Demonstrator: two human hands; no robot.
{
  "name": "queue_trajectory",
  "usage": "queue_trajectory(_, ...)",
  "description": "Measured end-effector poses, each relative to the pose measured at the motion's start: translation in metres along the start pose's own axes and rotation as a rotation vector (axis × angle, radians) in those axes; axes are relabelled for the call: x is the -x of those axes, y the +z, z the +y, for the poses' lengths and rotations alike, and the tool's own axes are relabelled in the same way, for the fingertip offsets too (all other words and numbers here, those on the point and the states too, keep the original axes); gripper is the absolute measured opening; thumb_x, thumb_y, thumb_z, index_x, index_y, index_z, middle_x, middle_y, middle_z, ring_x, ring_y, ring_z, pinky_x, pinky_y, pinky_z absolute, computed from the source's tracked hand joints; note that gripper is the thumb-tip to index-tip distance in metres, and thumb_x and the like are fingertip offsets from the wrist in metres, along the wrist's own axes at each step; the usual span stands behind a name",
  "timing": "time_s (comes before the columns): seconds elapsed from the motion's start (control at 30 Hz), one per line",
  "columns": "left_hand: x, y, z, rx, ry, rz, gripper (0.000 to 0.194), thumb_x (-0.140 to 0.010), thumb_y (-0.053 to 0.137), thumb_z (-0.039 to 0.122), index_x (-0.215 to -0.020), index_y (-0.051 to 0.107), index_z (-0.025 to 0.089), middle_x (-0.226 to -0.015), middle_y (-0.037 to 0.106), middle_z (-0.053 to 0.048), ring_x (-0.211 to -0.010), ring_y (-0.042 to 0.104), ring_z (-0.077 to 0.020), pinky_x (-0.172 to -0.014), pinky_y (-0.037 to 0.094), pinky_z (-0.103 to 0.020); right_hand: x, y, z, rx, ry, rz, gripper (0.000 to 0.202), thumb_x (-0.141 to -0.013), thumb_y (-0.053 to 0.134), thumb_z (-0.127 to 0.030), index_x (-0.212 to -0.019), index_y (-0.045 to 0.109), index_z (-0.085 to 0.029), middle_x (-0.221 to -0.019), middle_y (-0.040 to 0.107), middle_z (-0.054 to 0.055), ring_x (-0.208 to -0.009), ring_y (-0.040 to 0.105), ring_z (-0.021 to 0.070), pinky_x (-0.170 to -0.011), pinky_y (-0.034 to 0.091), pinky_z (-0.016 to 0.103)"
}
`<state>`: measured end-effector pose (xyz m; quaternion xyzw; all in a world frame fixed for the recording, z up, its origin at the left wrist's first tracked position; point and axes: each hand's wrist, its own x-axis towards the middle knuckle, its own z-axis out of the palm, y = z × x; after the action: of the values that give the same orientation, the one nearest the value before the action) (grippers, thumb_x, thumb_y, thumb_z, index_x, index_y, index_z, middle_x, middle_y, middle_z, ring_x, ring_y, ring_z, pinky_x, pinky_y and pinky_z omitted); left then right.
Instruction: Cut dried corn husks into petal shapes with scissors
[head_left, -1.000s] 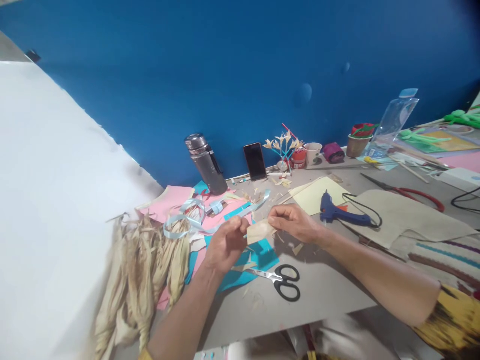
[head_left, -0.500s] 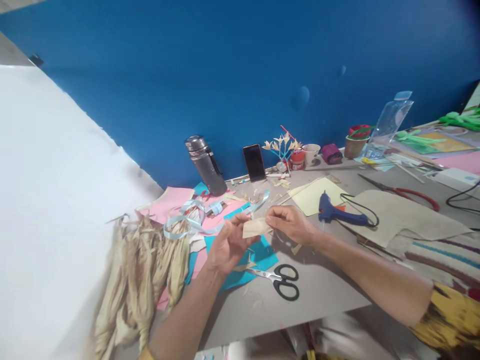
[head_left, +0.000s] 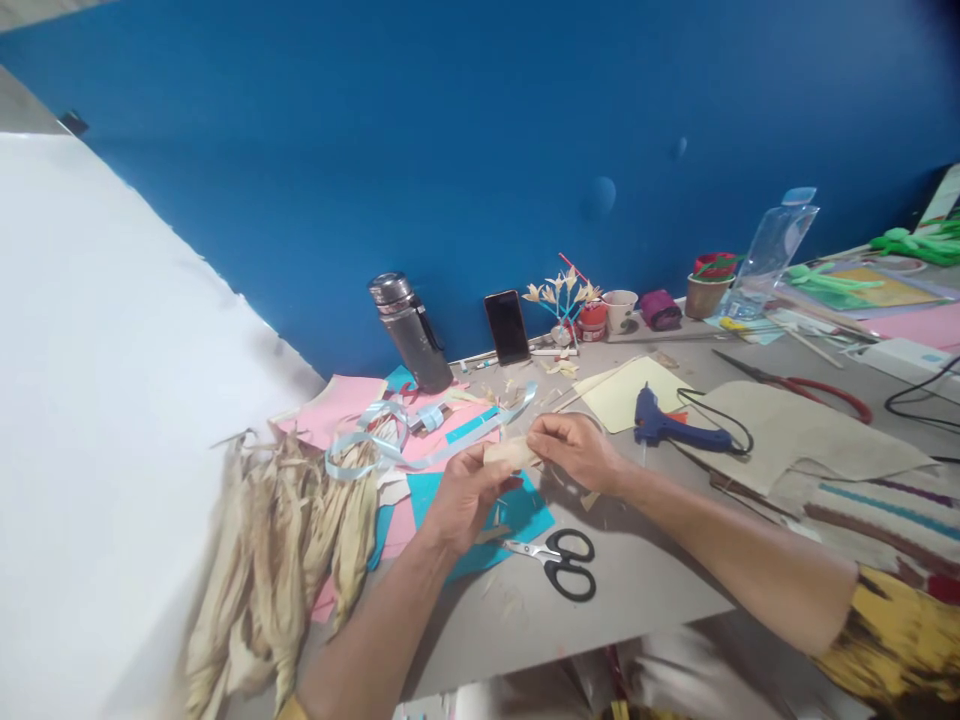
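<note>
Both hands are working one pale husk strip [head_left: 510, 453], holding it just above the tabletop [head_left: 637, 590] over the teal paper [head_left: 525, 510]. Left hand [head_left: 466, 490] is pinching the strip's left end, fingers curled nearly closed around it; right hand [head_left: 577, 450] is pinching the right end between thumb and fingertips, also nearly closed. Strip is looking partly rolled or folded lengthwise (too small to tell which). My read: this is the shaping step, a cut piece of husk being curled or folded by hand. Scissors [head_left: 559, 560] are lying just below the hands, untouched; glue gun [head_left: 671, 425] is lying near the right hand, cord trailing off to the right. Pile of dried husks [head_left: 285, 540] is sitting to the left, with a blue ribbon [head_left: 397, 435] looped over pink paper [head_left: 337, 400] beside it. Bottle [head_left: 409, 330], phone [head_left: 507, 326] and small husk flowers [head_left: 562, 290] are standing at the back by the blue wall. Next move is likely calling for a firm pinch to keep the shape, one hand freeing up for glue gun or scissors, both within reach.
</note>
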<state>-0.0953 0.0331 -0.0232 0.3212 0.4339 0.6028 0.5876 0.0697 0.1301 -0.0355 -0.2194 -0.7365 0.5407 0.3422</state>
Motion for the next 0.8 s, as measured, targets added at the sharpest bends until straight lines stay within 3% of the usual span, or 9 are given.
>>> queue_trajectory(0.1, 0.0, 0.001, 0.0, -0.001, -0.012, 0.004, 0.018, -0.062, 0.082, 0.017, -0.076, 0.071, 0.014, -0.073, 0.067, -0.002, -0.066, 0.058, -0.0128, -0.073, 0.05, -0.031, 0.001, 0.002, -0.001, 0.03, -0.018, -0.031, 0.04, -0.088, 0.055, -0.051, -0.066, 0.051, -0.018, -0.057, 0.048, -0.003, -0.053, 0.041, 0.01, -0.05, 0.033, 0.022)
queue_trajectory(0.23, -0.001, -0.004, 0.005, 0.109, 0.004, -0.051, 0.017, -0.064, 0.081, 0.02, -0.064, 0.064, 0.016, -0.069, 0.064, -0.001, -0.07, 0.059, -0.0148, -0.075, 0.051, -0.034, 0.001, 0.0, -0.002, 0.029, 0.011, -0.003, 0.036, -0.089, 0.054, -0.047, -0.068, 0.054, -0.018, -0.058, 0.05, -0.003, -0.052, 0.043, 0.0101, -0.05, 0.034, 0.023)
queue_trajectory(0.33, 0.0, -0.004, 0.005, 0.091, 0.019, -0.065, 0.024, -0.065, 0.082, 0.032, -0.08, 0.069, 0.017, -0.085, 0.068, -0.004, -0.081, 0.061, -0.0178, -0.075, 0.052, -0.034, 0.0, -0.001, -0.003, 0.038, 0.014, 0.037, 0.033, -0.089, 0.053, -0.044, -0.069, 0.055, -0.018, -0.059, 0.051, -0.002, -0.054, 0.044, 0.0107, -0.051, 0.034, 0.023)
queue_trajectory(0.43, 0.001, -0.002, 0.002, 0.011, -0.006, -0.017, 0.028, -0.067, 0.082, 0.028, -0.09, 0.072, 0.015, -0.089, 0.069, -0.006, -0.078, 0.06, -0.0158, -0.073, 0.05, -0.031, 0.001, -0.001, -0.003, 0.047, -0.009, 0.01, 0.034, -0.089, 0.053, -0.045, -0.068, 0.054, -0.018, -0.059, 0.05, -0.002, -0.054, 0.043, 0.0104, -0.052, 0.035, 0.023)
queue_trajectory(0.5, 0.0, -0.002, 0.001, 0.018, -0.014, -0.003, 0.019, -0.066, 0.08, 0.02, -0.082, 0.072, 0.014, -0.081, 0.069, -0.005, -0.072, 0.058, -0.0138, -0.073, 0.05, -0.03, 0.002, 0.001, -0.002, 0.049, -0.018, -0.016, 0.034, -0.089, 0.053, -0.045, -0.069, 0.054, -0.018, -0.059, 0.049, -0.003, -0.054, 0.041, 0.01, -0.051, 0.034, 0.022)
queue_trajectory(0.63, -0.002, -0.007, 0.009, 0.135, -0.05, -0.084, 0.009, -0.067, 0.075, 0.017, -0.068, 0.066, 0.014, -0.062, 0.06, -0.001, -0.063, 0.055, -0.0127, -0.074, 0.052, -0.034, 0.002, 0.0, 0.0, 0.038, 0.01, -0.007, 0.034, -0.089, 0.053, -0.045, -0.068, 0.053, -0.018, -0.057, 0.048, -0.004, -0.05, 0.04, 0.0092, -0.048, 0.032, 0.022)
queue_trajectory(0.7, -0.003, -0.009, 0.012, 0.233, -0.013, -0.038, 0.013, -0.069, 0.074, 0.018, -0.065, 0.061, 0.016, -0.063, 0.059, 0.002, -0.062, 0.055, -0.0119, -0.075, 0.053, -0.035, 0.001, -0.001, 0.001, 0.035, 0.021, 0.025, 0.034, -0.089, 0.054, -0.045, -0.068, 0.054, -0.018, -0.057, 0.049, -0.004, -0.05, 0.041, 0.0093, -0.047, 0.031, 0.022)
queue_trajectory(0.8, -0.004, -0.008, 0.011, 0.266, 0.022, 0.053, 0.018, -0.071, 0.076, 0.03, -0.078, 0.064, 0.017, -0.078, 0.064, -0.001, -0.071, 0.061, -0.0153, -0.071, 0.053, -0.034, 0.001, 0.001, 0.0, 0.036, 0.014, 0.044, 0.032, -0.089, 0.054, -0.042, -0.068, 0.055, -0.018, -0.057, 0.05, -0.003, -0.051, 0.042, 0.0093, -0.049, 0.032, 0.022)
